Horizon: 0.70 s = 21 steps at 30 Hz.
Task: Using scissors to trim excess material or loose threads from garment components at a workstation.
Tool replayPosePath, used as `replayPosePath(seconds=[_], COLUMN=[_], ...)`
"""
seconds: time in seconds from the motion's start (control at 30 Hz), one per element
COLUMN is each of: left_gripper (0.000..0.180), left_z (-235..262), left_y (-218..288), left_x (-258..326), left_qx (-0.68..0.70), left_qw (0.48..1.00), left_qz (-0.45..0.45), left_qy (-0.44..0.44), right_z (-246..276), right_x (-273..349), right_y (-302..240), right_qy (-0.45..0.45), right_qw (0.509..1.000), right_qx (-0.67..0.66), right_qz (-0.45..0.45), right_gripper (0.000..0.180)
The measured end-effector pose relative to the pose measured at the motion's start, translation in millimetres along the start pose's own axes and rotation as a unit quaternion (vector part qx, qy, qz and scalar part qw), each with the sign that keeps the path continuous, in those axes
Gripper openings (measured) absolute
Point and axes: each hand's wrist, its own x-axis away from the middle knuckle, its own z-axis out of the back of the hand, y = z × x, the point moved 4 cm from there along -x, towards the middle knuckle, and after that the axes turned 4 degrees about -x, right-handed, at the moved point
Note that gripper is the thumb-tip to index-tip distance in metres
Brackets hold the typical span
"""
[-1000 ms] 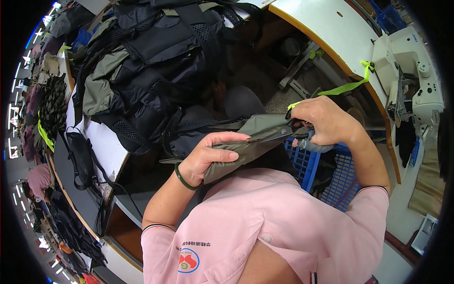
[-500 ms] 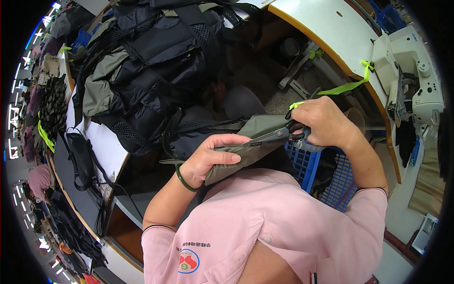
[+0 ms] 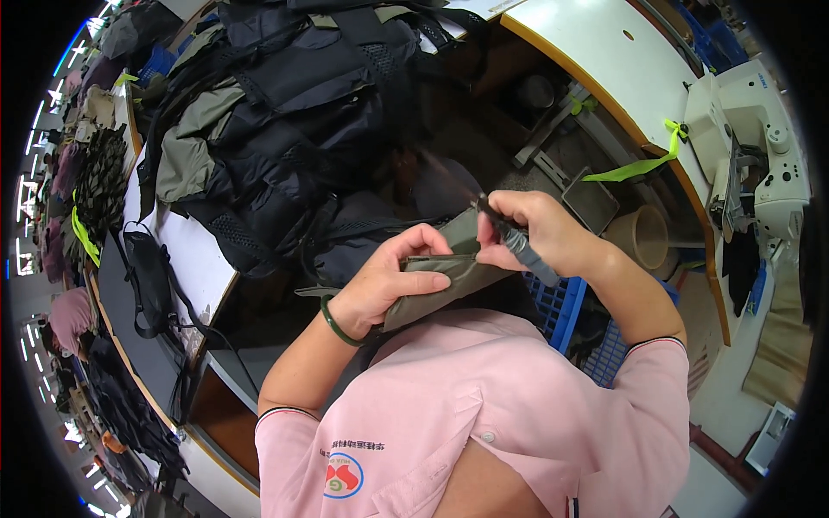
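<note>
Olive fabric [image 3: 469, 276] sits at twelve o'clock from the pink shirt [image 3: 484, 388], pinched by the left hand [image 3: 382, 281]; toward two o'clock, the right hand [image 3: 550, 229] grips what appear to be blurred scissors [image 3: 522, 244].

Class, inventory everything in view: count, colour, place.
Fabric piece: one, olive, centre
Scissors: one, dark, blurred, centre
Strapped bags: count unclear, black and olive, upper left
Pouch-like item: one, black, left
Sewing machine: one, white, right
Ribbons: several, yellow-green, left and right
Baskets: count unclear, blue, right
Bin: one, beige, right
Tabletops: at least two, white, left and right
Bangle: one, green, centre left
Shirt: one, pink, bottom
Left hand: one, gripping fabric piece
Right hand: one, holding scissors
</note>
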Motion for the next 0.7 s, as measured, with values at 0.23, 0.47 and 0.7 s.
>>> replayPosePath(seconds=[0.23, 0.47, 0.7], left_gripper=[0.028, 0.028, 0.028], left_z=[8.4, 6.1, 16.2], left_y=[-6.1, -7.7, -0.2], left_x=[4.5, -1.8, 5.7], left_qx=[0.065, 0.065, 0.048], left_qw=[0.997, 0.998, 0.998], left_qz=[0.031, 0.004, -0.036], left_qy=[0.011, 0.004, 0.036], right_z=[10.7, -3.0, 5.5], right_x=[-1.6, 3.2, 6.0], right_y=[14.0, -2.9, 9.5], right_qy=[0.050, 0.006, 0.029], right_qw=[0.997, 0.999, 0.998], right_qx=[-0.049, -0.015, -0.031], right_qz=[-0.030, 0.034, -0.042], right_gripper=[0.013, 0.023, 0.022])
